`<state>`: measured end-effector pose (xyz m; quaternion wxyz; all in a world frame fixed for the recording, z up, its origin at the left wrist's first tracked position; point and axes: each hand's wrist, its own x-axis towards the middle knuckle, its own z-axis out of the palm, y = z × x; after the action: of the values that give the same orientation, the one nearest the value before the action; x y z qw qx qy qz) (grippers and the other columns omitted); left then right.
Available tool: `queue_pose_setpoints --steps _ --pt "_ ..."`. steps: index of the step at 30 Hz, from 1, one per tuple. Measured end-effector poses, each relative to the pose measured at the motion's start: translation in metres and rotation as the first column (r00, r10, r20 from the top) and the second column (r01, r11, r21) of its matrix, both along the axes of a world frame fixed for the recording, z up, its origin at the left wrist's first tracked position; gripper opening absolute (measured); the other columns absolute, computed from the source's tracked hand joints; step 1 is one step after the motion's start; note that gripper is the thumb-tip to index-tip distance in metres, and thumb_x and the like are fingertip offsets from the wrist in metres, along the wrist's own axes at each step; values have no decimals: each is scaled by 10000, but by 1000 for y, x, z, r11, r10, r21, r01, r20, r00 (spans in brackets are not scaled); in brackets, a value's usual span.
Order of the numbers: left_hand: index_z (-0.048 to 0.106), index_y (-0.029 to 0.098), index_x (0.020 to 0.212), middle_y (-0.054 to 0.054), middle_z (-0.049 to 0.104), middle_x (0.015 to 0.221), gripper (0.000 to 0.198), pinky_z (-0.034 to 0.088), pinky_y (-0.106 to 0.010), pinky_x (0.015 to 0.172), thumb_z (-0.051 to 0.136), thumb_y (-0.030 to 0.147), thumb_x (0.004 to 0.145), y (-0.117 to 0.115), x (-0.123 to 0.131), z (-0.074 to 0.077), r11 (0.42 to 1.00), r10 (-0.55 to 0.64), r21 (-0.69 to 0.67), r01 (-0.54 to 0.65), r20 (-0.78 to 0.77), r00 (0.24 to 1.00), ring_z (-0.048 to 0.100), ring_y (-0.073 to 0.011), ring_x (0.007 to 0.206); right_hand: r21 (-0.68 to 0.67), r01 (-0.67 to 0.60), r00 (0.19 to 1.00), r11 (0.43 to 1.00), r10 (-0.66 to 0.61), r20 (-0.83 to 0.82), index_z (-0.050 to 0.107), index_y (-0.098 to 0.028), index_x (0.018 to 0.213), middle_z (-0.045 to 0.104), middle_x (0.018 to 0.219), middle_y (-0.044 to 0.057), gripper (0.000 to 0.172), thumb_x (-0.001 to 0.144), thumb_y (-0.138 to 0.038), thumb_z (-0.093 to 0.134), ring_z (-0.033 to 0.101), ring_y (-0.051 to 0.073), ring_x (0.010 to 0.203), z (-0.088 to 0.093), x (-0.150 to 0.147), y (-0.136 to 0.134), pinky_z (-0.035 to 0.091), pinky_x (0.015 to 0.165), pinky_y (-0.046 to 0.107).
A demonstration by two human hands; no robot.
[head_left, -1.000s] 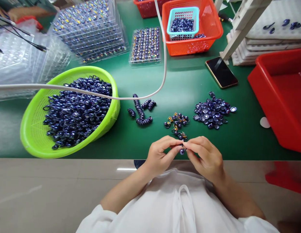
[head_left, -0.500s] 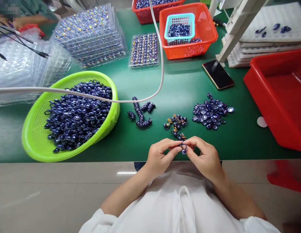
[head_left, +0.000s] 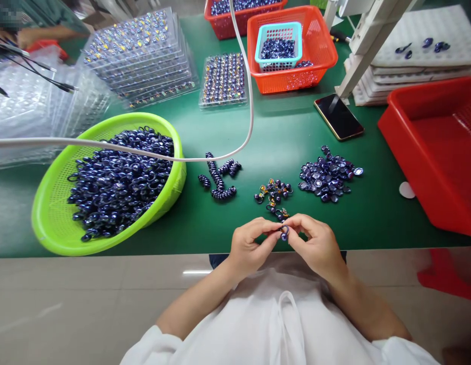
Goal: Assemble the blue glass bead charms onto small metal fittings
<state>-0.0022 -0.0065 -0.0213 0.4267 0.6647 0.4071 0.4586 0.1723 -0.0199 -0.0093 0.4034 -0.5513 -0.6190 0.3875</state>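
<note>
Between the fingertips of both hands is a dark blue ring [head_left: 284, 235] with a round bead-like end. My left hand [head_left: 254, 243] pinches it from one side, and my right hand [head_left: 313, 243] grips the other side with thumb and forefinger. Just beyond the fingers lies a small cluster of rings with amber parts [head_left: 273, 192]. A heap of flat, shiny dark pieces [head_left: 326, 175] sits further right. To the left, more dark rings stand in tight rows [head_left: 217, 177]. A lime-green basket [head_left: 45, 203] holds a large mass of similar rings.
Stacked clear trays [head_left: 144, 66] and a single filled tray [head_left: 224, 81] stand at the back. An orange basket [head_left: 319, 50] holds a light-blue basket [head_left: 280, 63]. A phone [head_left: 339, 117] lies before a lamp post. A red bin [head_left: 418, 157] is at right; a white cable [head_left: 205, 159] crosses overhead.
The whole view has shifted slightly left. Both hands keep their pinch on the ring, with only slight finger movement around it.
</note>
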Motion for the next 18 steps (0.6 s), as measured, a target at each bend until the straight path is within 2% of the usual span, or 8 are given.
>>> queue_pose_setpoints --steps 4,8,9,11,13,15,18 --pt "770 143 941 -76 764 790 132 531 -235 641 704 90 841 2 2 2 1000 -23 -13 23 -37 999 684 -148 692 -40 -29 1000 999 29 -7 674 -204 854 672 726 -15 94 892 -170 594 612 118 639 3 5 2 476 593 219" --pt "772 138 919 -73 764 774 101 533 -224 630 709 118 843 5 7 10 996 -74 -45 72 -48 996 684 -141 674 -12 -139 987 990 140 82 689 -217 858 681 773 -13 118 925 -189 596 617 120 692 8 30 5 478 644 226" --pt "774 140 917 -70 764 771 98 536 -223 630 714 130 841 6 7 12 996 -71 -61 68 -47 996 685 -141 672 14 -117 986 993 115 123 692 -222 857 684 789 -11 110 929 -208 609 619 123 708 8 40 6 479 655 231" --pt "778 145 910 -63 765 767 94 542 -221 623 720 154 837 8 8 13 993 -29 -115 24 -41 999 688 -142 666 115 40 970 993 -66 234 695 -224 883 683 837 2 88 935 -235 625 621 131 734 3 63 9 481 667 241" --pt "783 149 904 -62 771 776 97 547 -220 617 725 179 832 10 9 13 980 29 -197 -35 -31 999 692 -143 664 236 168 901 957 -247 357 709 -217 940 681 921 27 72 926 -253 648 622 141 747 -6 85 13 493 674 260" --pt "789 152 910 -65 781 797 112 555 -220 620 727 202 830 12 10 12 957 60 -282 -61 -13 998 695 -145 669 300 176 828 938 -305 471 712 -202 1037 673 986 53 152 911 -278 673 625 155 737 -17 102 18 521 702 293" --pt "791 157 922 -61 788 822 132 569 -215 620 724 223 829 13 11 12 921 70 -387 -44 53 996 691 -135 661 363 102 721 926 -320 615 719 -168 1068 675 998 100 202 922 -288 649 653 240 884 -30 114 24 546 807 374"
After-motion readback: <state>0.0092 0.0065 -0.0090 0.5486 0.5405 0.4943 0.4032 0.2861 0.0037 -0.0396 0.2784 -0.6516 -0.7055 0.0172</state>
